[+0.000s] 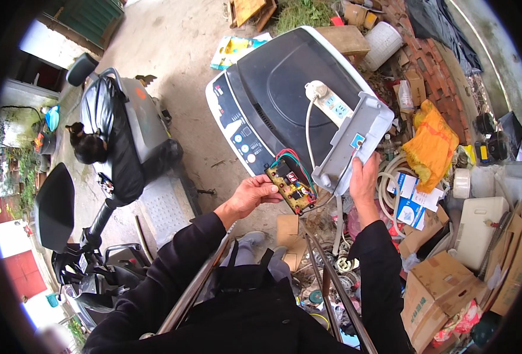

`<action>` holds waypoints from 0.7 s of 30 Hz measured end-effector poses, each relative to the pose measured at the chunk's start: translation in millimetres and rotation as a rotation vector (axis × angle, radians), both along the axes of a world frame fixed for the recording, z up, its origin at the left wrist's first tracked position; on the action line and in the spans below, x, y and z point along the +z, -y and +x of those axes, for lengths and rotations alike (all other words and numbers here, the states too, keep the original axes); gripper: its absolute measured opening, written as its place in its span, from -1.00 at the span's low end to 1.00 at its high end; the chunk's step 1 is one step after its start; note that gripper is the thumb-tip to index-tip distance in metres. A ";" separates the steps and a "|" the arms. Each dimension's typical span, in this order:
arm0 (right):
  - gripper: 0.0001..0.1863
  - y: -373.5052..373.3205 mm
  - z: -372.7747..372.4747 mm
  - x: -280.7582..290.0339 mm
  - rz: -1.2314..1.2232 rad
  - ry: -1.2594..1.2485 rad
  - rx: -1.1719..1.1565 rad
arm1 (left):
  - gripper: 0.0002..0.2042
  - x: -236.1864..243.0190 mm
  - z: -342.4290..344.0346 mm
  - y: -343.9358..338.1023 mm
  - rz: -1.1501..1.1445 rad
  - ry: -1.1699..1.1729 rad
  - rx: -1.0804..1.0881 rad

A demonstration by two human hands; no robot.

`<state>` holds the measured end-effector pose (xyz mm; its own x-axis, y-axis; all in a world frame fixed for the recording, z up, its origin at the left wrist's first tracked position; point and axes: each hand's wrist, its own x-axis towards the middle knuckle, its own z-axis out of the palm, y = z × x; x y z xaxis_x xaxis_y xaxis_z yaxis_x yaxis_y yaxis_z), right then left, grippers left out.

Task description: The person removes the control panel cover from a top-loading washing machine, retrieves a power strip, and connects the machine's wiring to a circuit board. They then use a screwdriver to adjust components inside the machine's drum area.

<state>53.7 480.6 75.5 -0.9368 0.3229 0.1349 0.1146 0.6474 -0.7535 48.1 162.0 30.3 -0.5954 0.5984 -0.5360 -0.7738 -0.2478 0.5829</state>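
My left hand (pixel 252 196) pinches the near left edge of a circuit board (pixel 290 186) between thumb and fingers. Red, green and blue wires loop off the board's far side. In my right hand (pixel 364 180) is a grey plastic cover (pixel 355 135), gripped by its near edge and tilted over the corner of a washing machine (pixel 290 88). A dark cable runs from a blue patch on the cover toward the board. On the machine's dark lid lies a white power strip (pixel 333 105) with a plug in it, its white cord trailing toward the board.
At left stands an electric scooter (pixel 137 130) with a small dark animal (pixel 87 143) on its seat. Coiled hose (pixel 391 183), an orange sack (pixel 431 144) and cardboard boxes (pixel 441 289) crowd the right. Metal rails (pixel 326 277) stand before me, with loose parts on the ground beyond.
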 end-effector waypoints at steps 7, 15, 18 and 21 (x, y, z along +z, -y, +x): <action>-0.57 2.5 -0.5 2.9 -0.009 0.013 0.007 | -0.86 -5.4 2.7 2.9 -0.010 -0.001 0.013; -0.61 1.7 0.3 0.6 -0.015 0.002 0.008 | -0.82 -7.7 8.0 3.7 -0.023 -0.010 0.021; -0.62 3.0 -0.1 3.3 -0.015 0.007 -0.006 | -0.86 -0.3 6.4 0.7 -0.022 0.002 0.027; -0.62 3.1 0.2 1.5 0.000 -0.021 -0.004 | -0.88 -0.5 6.5 0.3 -0.037 0.019 0.035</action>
